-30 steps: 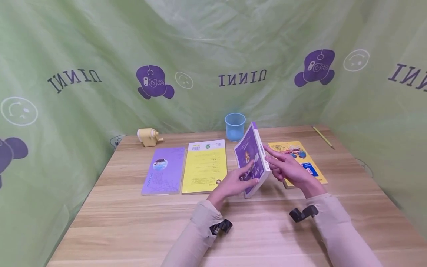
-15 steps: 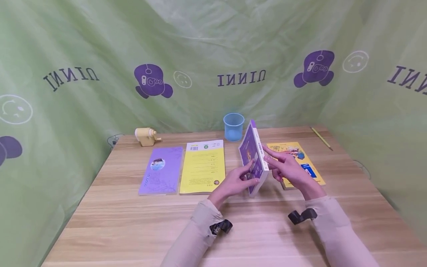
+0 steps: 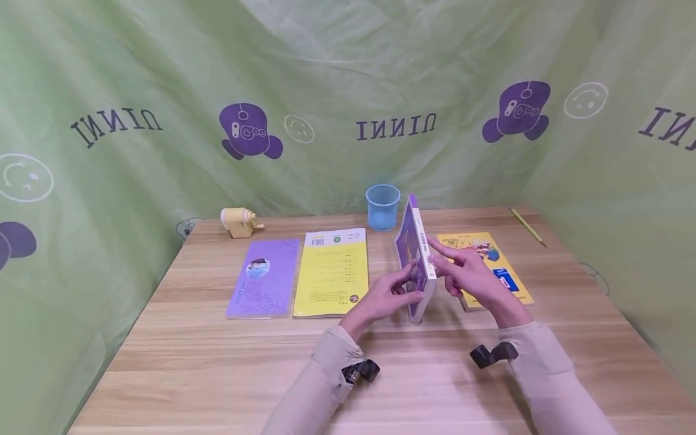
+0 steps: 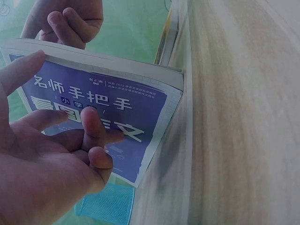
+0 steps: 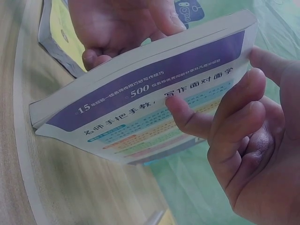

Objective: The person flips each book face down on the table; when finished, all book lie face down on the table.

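A purple book (image 3: pixel 415 260) stands nearly upright on its lower edge on the table (image 3: pixel 217 362), right of centre, held between both hands. The left hand (image 3: pixel 383 299) lies against the book's left cover, with the fingers (image 4: pixel 101 129) mostly straight and spread over the printed title and the thumb at the top edge; it presses the cover rather than wrapping round it. The right hand (image 3: pixel 470 275) is on the opposite cover, with its fingertips (image 5: pixel 180 112) flat against the print and its thumb at the edge nearest the right wrist camera; the fingers are slightly bent, bracing the book between thumb and fingertips. The spine faces up and toward the person in the head view. A yellow book (image 3: pixel 333 272) lies flat just left of the left hand, and a lilac book (image 3: pixel 263 278) lies flat beside it further left, their long edges close together. A yellow picture book (image 3: pixel 500 266) lies flat behind and under the right hand, partly covered by it. A blue cup (image 3: pixel 383 207) stands at the back of the table just behind the purple book. A cream pencil sharpener (image 3: pixel 239 221) sits at the back left corner, and a pencil (image 3: pixel 527 226) lies at the back right corner. Green printed cloth (image 3: pixel 136 90) encloses the table on three sides.
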Demonstrator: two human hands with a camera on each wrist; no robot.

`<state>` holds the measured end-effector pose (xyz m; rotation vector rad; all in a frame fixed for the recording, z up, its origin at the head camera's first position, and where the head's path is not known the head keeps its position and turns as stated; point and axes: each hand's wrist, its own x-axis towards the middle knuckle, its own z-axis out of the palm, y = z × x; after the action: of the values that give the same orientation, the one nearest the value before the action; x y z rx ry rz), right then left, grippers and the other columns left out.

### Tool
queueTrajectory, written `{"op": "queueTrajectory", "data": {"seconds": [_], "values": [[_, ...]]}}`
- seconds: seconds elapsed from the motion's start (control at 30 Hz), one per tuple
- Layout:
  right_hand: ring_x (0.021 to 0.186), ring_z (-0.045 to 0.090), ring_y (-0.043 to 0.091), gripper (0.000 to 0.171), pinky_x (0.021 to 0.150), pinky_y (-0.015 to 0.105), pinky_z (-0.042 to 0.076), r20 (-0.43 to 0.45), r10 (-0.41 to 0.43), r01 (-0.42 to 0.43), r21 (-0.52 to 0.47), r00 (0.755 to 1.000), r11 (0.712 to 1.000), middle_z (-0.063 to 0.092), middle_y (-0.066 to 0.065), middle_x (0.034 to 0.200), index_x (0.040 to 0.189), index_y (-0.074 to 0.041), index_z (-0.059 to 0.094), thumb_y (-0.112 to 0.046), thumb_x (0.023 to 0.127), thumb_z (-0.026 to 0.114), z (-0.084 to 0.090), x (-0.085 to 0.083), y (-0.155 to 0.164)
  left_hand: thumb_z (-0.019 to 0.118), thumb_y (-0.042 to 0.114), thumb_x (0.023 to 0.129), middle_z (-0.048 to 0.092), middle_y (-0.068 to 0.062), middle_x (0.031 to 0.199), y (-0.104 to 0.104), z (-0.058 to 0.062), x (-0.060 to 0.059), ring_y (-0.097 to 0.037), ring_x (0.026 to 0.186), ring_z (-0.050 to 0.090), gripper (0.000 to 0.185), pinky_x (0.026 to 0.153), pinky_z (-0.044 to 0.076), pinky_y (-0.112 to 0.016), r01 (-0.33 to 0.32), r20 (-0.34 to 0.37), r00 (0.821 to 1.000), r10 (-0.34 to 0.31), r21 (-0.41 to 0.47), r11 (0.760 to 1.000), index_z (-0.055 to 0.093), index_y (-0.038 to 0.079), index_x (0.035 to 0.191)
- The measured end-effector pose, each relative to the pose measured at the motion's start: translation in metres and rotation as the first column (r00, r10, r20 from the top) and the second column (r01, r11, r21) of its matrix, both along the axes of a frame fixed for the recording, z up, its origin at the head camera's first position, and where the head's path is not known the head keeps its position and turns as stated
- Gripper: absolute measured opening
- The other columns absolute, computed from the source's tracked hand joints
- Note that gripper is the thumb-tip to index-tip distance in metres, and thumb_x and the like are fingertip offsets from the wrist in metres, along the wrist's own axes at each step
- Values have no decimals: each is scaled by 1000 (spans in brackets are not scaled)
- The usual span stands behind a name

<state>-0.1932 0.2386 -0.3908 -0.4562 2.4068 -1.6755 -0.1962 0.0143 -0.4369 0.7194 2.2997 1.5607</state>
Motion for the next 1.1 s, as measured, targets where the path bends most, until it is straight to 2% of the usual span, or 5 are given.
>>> {"op": "queueTrajectory", "data": {"seconds": [0.33,0.57,0.67,0.8,1.1], "values": [[46,48,10,51,43,32,42,20,-35,35,-10,999,999,74,19,88,153,-18,44,-32,105,55,-2,1,-4,75,24,91,40,-17,158,-3,-1,-1,-31,137,52,82,110,46,-43,-45,117,992,35,81,996,29,24,160],[49,52,10,50,47,28,45,25,-47,47,20,999,999,76,21,99,150,-19,48,-35,103,57,-5,2,-11,73,28,93,55,-24,145,-14,8,-2,-34,119,67,79,99,52,-50,-85,156,985,74,71,994,29,39,158],[51,54,11,50,48,29,46,27,-37,37,29,999,999,76,20,98,149,-20,50,-35,102,59,-7,2,-12,69,36,95,67,-21,130,-18,12,-3,-32,95,71,71,84,56,-48,-121,180,978,108,60,991,32,45,155],[54,55,13,50,50,29,47,31,-19,18,28,999,999,76,16,98,148,-22,52,-35,101,61,-10,3,-15,68,44,95,75,-11,111,-22,14,-5,-22,65,56,65,68,51,-35,-158,180,973,148,45,986,36,50,151],[58,56,15,52,52,29,47,63,21,-25,63,998,998,74,19,104,149,-22,51,-36,100,63,-22,1,-22,66,47,95,76,-11,113,-33,23,-7,-12,57,43,62,62,41,-26,-197,203,963,179,74,977,39,49,150]]}}
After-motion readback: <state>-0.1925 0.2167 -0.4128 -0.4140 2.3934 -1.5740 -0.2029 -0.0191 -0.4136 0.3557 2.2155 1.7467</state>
